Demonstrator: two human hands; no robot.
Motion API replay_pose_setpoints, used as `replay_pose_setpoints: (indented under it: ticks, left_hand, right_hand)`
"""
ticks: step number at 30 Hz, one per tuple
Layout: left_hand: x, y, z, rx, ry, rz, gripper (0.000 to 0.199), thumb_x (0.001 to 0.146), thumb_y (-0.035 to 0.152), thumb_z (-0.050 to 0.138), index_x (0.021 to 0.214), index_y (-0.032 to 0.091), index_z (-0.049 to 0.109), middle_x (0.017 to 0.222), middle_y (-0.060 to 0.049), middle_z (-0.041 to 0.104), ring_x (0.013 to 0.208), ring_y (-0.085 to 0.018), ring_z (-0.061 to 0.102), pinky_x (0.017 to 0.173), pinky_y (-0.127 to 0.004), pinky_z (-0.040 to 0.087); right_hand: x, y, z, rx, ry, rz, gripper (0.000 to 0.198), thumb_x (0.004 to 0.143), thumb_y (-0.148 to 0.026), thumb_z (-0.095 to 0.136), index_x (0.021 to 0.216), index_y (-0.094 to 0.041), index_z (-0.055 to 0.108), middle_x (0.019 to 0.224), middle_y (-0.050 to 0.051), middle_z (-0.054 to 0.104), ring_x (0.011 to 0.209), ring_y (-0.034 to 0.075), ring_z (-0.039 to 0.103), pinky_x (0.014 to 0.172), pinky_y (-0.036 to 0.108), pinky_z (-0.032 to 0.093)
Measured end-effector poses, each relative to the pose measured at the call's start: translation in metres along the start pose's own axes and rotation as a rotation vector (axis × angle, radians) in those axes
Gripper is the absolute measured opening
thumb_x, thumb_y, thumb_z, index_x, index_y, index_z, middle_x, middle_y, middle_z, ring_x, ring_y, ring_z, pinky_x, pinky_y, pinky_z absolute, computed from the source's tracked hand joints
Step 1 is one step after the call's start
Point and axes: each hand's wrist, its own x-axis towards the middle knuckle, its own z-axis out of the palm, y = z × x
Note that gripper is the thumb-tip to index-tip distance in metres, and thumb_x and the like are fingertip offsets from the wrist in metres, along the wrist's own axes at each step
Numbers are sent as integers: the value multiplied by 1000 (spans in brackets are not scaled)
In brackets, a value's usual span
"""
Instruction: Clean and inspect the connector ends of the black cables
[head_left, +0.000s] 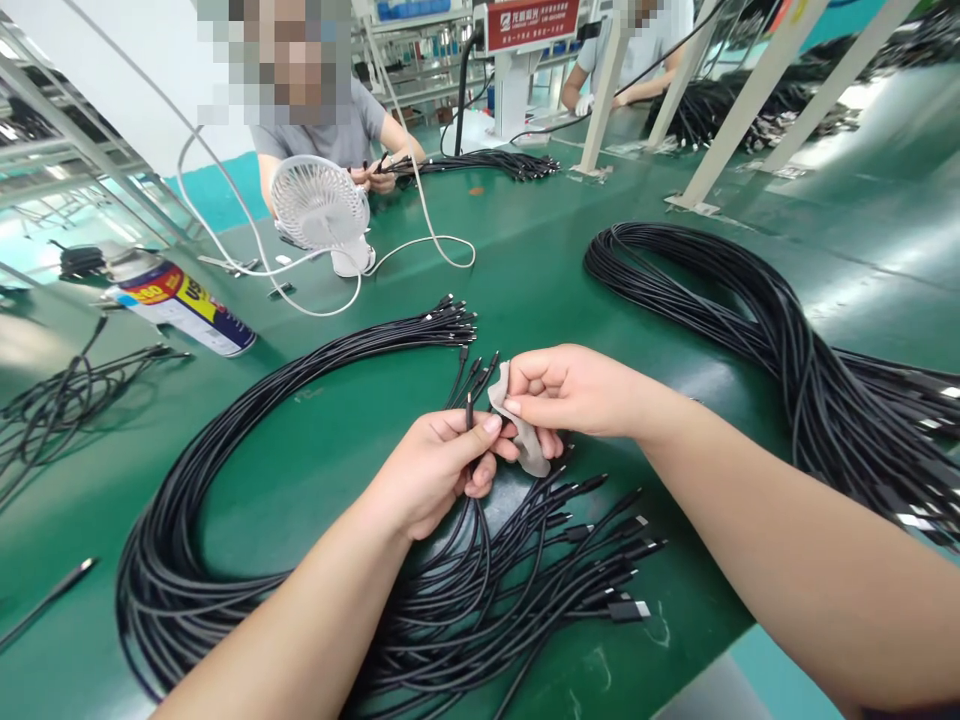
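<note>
My left hand [450, 455] is closed round a black cable [470, 425] near its connector end, which points up between thumb and fingers. Just to the right, my right hand [566, 395] pinches a crumpled grey cloth [525, 430] that hangs down beside the left fingertips. Below both hands lies a big bundle of black cables [465, 580], its loose connector ends fanned out to the right. The same bundle curves round on the left, and its other connector ends [450, 322] lie beyond my hands. Parts of the cloth are hidden by my right fingers.
Another cable bundle [697, 260] lies looped at the right. A spray can [184, 300] and a small white fan [319, 205] with its cord stand at the left and back. A co-worker's hands [379, 178] hold cables across the green table [525, 250]. Metal posts [739, 110] rise at the right.
</note>
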Motion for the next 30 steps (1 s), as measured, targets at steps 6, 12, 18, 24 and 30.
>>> replay_pose_setpoints:
  ticks: [6, 12, 18, 24, 30]
  left_hand:
    - [0, 1, -1, -8, -13, -33, 28, 66, 32, 84, 72, 9, 70, 63, -3, 67, 40, -3, 48, 38, -16, 34]
    - [-1, 4, 2, -15, 76, 19, 32, 56, 29, 89, 70, 11, 67, 60, -1, 68, 46, -9, 59, 42, -18, 47]
    - [1, 1, 2, 46, 135, 97, 33, 55, 24, 88, 69, 12, 61, 51, 0, 65, 46, -9, 59, 43, -17, 48]
    - [1, -1, 3, 133, 157, 122, 31, 56, 22, 86, 67, 13, 59, 48, 2, 62, 40, -7, 53, 38, -16, 42]
    - [1, -2, 4, 251, 174, 129, 30, 54, 20, 87, 65, 13, 60, 47, 4, 60, 37, -6, 49, 36, -16, 42]
  right_hand:
    - [-3, -2, -4, 27, -11, -8, 9, 76, -14, 63, 76, -16, 54, 60, -3, 66, 43, 9, 61, 42, 18, 50]
    - [-1, 0, -8, 84, 144, -118, 14, 79, -23, 68, 80, -15, 58, 61, 0, 68, 48, 12, 64, 48, 22, 55]
    - [3, 5, 2, 93, 78, -117, 23, 87, -36, 64, 81, -16, 55, 63, 0, 67, 52, 12, 66, 50, 23, 56]
    - [-2, -1, 1, 8, 15, -16, 13, 83, -24, 66, 78, -15, 57, 65, -2, 66, 54, 9, 65, 53, 19, 55]
    - [-2, 3, -5, -44, -61, 31, 7, 85, -18, 58, 78, -15, 58, 56, -3, 66, 48, 9, 64, 49, 18, 53]
